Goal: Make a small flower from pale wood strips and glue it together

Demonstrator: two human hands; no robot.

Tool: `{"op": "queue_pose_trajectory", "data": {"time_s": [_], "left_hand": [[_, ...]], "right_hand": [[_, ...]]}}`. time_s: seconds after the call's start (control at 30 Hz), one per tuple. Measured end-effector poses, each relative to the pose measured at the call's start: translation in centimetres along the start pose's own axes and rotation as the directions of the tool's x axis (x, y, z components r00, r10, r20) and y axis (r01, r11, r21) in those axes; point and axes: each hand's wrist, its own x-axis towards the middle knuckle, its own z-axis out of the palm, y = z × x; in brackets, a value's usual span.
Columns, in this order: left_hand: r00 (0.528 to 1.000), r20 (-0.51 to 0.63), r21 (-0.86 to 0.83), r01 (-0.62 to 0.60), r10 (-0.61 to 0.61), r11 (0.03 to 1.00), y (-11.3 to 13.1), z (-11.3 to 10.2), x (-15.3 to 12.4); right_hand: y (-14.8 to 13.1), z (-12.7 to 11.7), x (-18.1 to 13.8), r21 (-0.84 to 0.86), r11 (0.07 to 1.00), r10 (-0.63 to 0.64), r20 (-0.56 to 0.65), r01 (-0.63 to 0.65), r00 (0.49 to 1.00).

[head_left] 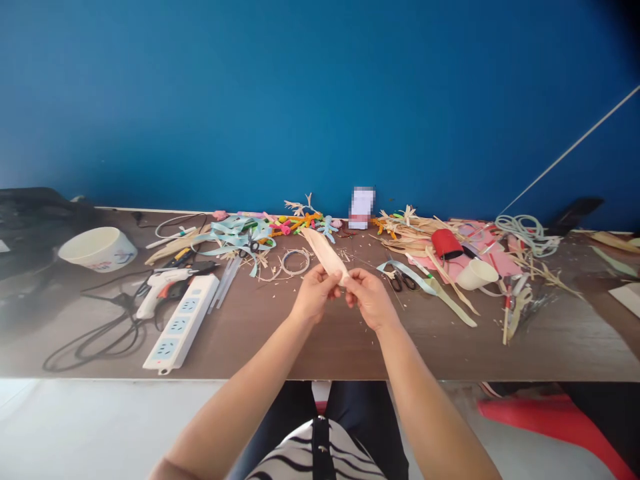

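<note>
A pale, dried corn husk (323,251) is held up over the middle of the table, its broad end pointing away and to the left. My left hand (319,291) pinches its lower end between thumb and fingers. Close beside it, my right hand (366,295) grips the same end, thumb on top. The fingers under the husk are partly hidden. Just beyond the hands lie a ring-shaped roll (295,263) and scattered husk scraps. To the right of my right hand are black-handled scissors (403,280) and a light blue ribbon (407,272).
On the left are a white power strip (183,327), a glue gun (163,291) with cable, glue sticks (225,283) and a white tub (98,249). Rightward lie a red cup-like container (447,244), a white cup (477,274), coiled tubing (527,233) and husk strips. A blue wall stands behind.
</note>
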Motion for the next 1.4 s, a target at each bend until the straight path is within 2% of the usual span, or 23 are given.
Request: {"op": "queue_pose_trajectory", "data": {"time_s": [0.1,0.17,0.23,0.27,0.3,0.33,0.4,0.43,0.47,0.53,0.63,0.8,0.87,0.93,1.1,1.17,1.23,1.33,1.4], "left_hand": [[0.996,0.071,0.019,0.059,-0.06,0.998,-0.2,-0.5,0.1],[0.985,0.128,0.046,0.111,-0.116,0.993,-0.5,-0.7,0.1],[0.983,0.115,0.091,0.134,-0.145,0.987,-0.9,-1.0,0.0],[0.986,0.081,0.111,0.139,-0.149,0.984,-1.0,-1.1,0.0],[0.988,0.035,0.125,0.142,-0.148,0.982,-1.2,-1.2,0.0],[0.99,-0.013,0.131,0.143,-0.142,0.981,-1.2,-1.3,0.0],[0.988,-0.086,0.119,0.137,-0.127,0.983,-1.3,-1.7,0.1],[0.987,-0.106,0.104,0.132,-0.121,0.986,-1.3,-1.8,0.2],[0.986,-0.116,0.085,0.13,-0.12,0.988,-1.3,-1.9,0.3],[0.984,-0.124,0.038,0.132,-0.127,0.99,-1.2,-2.0,0.4],[0.983,-0.124,-0.051,0.129,-0.135,0.99,-1.0,-2.0,0.6],[0.985,-0.121,-0.151,0.104,-0.123,0.983,-0.7,-1.8,0.8],[0.983,-0.139,-0.185,0.096,-0.123,0.978,-0.7,-1.7,0.9],[0.972,-0.176,-0.253,0.111,-0.159,0.961,-0.7,-1.6,1.1],[0.912,-0.205,-0.496,0.217,-0.356,0.841,-0.3,-1.1,1.5],[0.9,-0.17,-0.565,0.244,-0.401,0.788,0.0,-1.0,1.5],[0.901,-0.126,-0.615,0.257,-0.415,0.746,0.1,-0.8,1.3],[0.909,-0.083,-0.661,0.258,-0.41,0.705,0.0,-0.1,0.6],[0.91,-0.074,-0.691,0.248,-0.408,0.679,-0.3,0.7,0.1]], "right_hand": [[0.1,-0.6,-0.5,-0.118,0.993,-0.021,-0.009,0.019,1.0],[0.0,-1.5,-0.5,-0.212,0.977,0.009,0.048,0.001,0.999],[-0.1,-3.1,-0.3,-0.339,0.94,0.076,0.091,-0.041,0.993],[-0.1,-4.3,-0.1,-0.43,0.9,0.102,0.063,-0.066,0.993],[-0.2,-5.6,0.2,-0.539,0.837,0.107,-0.018,-0.1,0.994],[-0.2,-7.1,0.5,-0.657,0.739,0.064,-0.149,-0.147,0.987],[-0.1,-10.1,1.3,-0.847,0.429,-0.075,-0.379,-0.313,0.922],[0.0,-11.4,1.7,-0.869,0.272,-0.096,-0.452,-0.413,0.887],[0.2,-12.6,2.1,-0.872,0.142,-0.1,-0.483,-0.468,0.87],[0.4,-14.1,2.8,-0.866,-0.058,-0.077,-0.493,-0.498,0.867],[0.2,-14.7,3.5,-0.862,-0.205,0.001,-0.473,-0.463,0.881],[-2.0,-15.1,3.5,-0.878,-0.251,0.087,-0.441,-0.409,0.893],[-2.9,-15.6,2.9,-0.893,-0.227,0.16,-0.427,-0.387,0.89],[-3.6,-16.3,1.9,-0.912,-0.157,0.251,-0.409,-0.38,0.878],[-4.9,-18.0,-2.0,-0.911,0.054,0.339,-0.369,-0.41,0.865],[-5.2,-17.9,-3.9,-0.88,0.212,0.353,-0.337,-0.426,0.873],[-5.0,-16.6,-5.7,-0.795,0.411,0.378,-0.298,-0.447,0.877],[-2.9,-12.3,-7.4,-0.482,0.783,0.387,-0.119,-0.394,0.914],[-0.8,-8.6,-7.7,-0.268,0.927,0.258,-0.054,-0.263,0.965]]}}
